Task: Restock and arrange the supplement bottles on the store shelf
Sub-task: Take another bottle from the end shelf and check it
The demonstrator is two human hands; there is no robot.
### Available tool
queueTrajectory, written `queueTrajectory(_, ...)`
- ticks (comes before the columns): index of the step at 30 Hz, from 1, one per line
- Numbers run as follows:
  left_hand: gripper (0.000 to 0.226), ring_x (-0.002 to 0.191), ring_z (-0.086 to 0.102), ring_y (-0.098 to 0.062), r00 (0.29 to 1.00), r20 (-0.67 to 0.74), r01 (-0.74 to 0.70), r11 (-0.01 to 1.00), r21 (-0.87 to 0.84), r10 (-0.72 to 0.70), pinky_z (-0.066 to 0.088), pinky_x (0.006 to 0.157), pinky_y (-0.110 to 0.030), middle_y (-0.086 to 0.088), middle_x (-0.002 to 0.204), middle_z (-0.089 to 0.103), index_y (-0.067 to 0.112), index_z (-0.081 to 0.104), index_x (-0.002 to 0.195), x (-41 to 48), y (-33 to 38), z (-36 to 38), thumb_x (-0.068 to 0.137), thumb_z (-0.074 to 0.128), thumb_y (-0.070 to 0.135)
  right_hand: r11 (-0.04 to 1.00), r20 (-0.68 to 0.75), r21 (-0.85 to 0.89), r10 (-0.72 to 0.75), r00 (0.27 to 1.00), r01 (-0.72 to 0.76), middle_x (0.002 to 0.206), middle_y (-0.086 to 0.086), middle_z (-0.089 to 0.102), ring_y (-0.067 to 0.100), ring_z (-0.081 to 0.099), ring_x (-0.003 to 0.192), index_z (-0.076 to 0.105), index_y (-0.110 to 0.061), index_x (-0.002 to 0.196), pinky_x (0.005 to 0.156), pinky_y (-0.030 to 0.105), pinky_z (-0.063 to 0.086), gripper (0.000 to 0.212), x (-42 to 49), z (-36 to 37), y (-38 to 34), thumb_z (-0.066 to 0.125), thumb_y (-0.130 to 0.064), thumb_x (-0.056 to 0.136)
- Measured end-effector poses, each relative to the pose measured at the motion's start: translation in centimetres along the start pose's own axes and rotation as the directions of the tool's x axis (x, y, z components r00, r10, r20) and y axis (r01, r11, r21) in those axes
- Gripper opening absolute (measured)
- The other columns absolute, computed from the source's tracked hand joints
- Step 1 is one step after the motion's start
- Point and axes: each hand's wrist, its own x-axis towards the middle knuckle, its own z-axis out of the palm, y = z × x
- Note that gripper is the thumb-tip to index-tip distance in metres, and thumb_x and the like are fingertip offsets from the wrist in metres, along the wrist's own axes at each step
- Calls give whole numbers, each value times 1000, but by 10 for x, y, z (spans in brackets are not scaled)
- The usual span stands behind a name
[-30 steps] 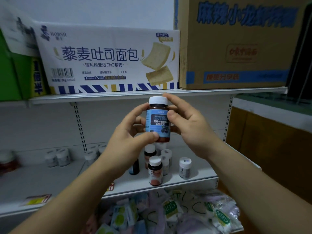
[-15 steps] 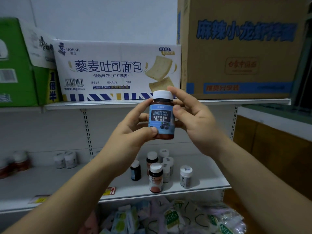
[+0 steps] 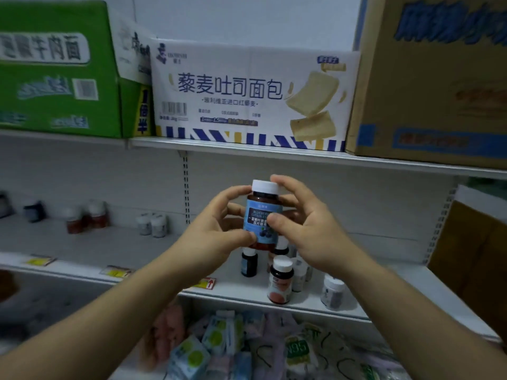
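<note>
**Bottle held up in both hands, not yet on the shelf**

The bottle [image 3: 262, 216] sits upright in the air below the bread box [image 3: 252, 94], lower than the box's own ledge and above the shelf [image 3: 131, 250] it is meant for. It has a white cap, a brown body and a blue label that faces the camera.

Both hands have hold of it. The left hand [image 3: 214, 231] curls round the lower body, its thumb at the label's bottom edge. The right hand [image 3: 310, 234] wraps the other side, thumb pressed on the label and a finger up by the cap.

Further below the box, a small cluster of bottles [image 3: 280, 281] stands near the shelf's front edge. More bottles [image 3: 152, 224] stand below the box's left end, back against the wall. Loose packets [image 3: 241, 349] lie lower still.

The bottle looks rigid and light enough for one hand. I cannot tell whether it is glass or plastic, so it is best set down gently. The label looks glossy and may slide under the fingers. The safest hold seems to be round the body below the cap, since the cap might turn. The neighbours stand close together and could topple if it is slid in among them
</note>
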Motion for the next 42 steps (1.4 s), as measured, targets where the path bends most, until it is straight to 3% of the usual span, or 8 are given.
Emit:
queueTrajectory(4,63,87,68,-11,994,-60,98,995,24,-97,57,75,-26,-10,100,57,36,52,111,-22,-22,-43,77,58,-16,996,47,33,79,996,-80,124,-2,56,14,60,107,47,-58,109,90,38,54,53,16,51,22,63,-13,87)
queueTrajectory(10,62,92,67,-9,989,-108,113,989,95,-103,54,74,-20,-7,104,60,39,51,116,-39,-28,-135,79,62,-9,993,127,62,94,987,-102,115,-2,56,16,61,104,46,-51,106,87,37,55,47,63,131,21,60,-9,88)
queueTrajectory(14,63,94,66,-12,987,-137,105,980,167,-83,54,78,-23,-6,102,59,42,51,115,-56,-28,-210,78,64,-6,991,173,83,87,981,-103,114,1,55,16,61,104,45,-49,105,83,31,56,46,99,198,14,58,-8,89)
queueTrajectory(21,65,101,61,-14,977,-183,158,938,309,-104,50,94,-39,-3,105,56,55,48,110,-76,-40,-338,76,70,4,983,228,63,152,962,-170,123,-1,51,18,59,107,43,-44,115,91,42,53,45,158,315,14,58,-10,89)
queueTrajectory(26,66,100,60,-19,969,-210,188,933,307,-127,52,83,-31,-4,103,54,51,46,112,-70,-58,-409,77,68,-1,978,256,85,164,953,-191,127,1,51,19,61,105,42,-42,116,90,42,54,45,202,373,29,56,-8,90)
queueTrajectory(33,64,102,61,-12,952,-265,229,932,281,-154,53,87,-33,-2,103,57,47,47,113,-35,-97,-488,79,66,-4,980,268,107,134,954,-167,125,0,53,19,58,111,43,-57,102,92,44,53,49,279,432,84,59,-12,89)
queueTrajectory(37,61,102,62,-15,934,-293,287,919,271,-205,53,87,-31,-4,105,60,43,50,112,-12,-118,-546,80,61,-8,978,274,133,121,954,-162,118,-6,56,16,58,109,43,-52,103,93,42,53,48,331,474,118,59,-9,88)
queueTrajectory(42,56,103,60,-10,902,-357,361,879,311,-244,52,76,-19,-1,110,59,45,48,109,2,-137,-620,84,58,-4,974,316,130,136,939,-185,125,-3,52,15,59,106,40,-50,107,86,39,55,51,389,537,143,58,-7,87)
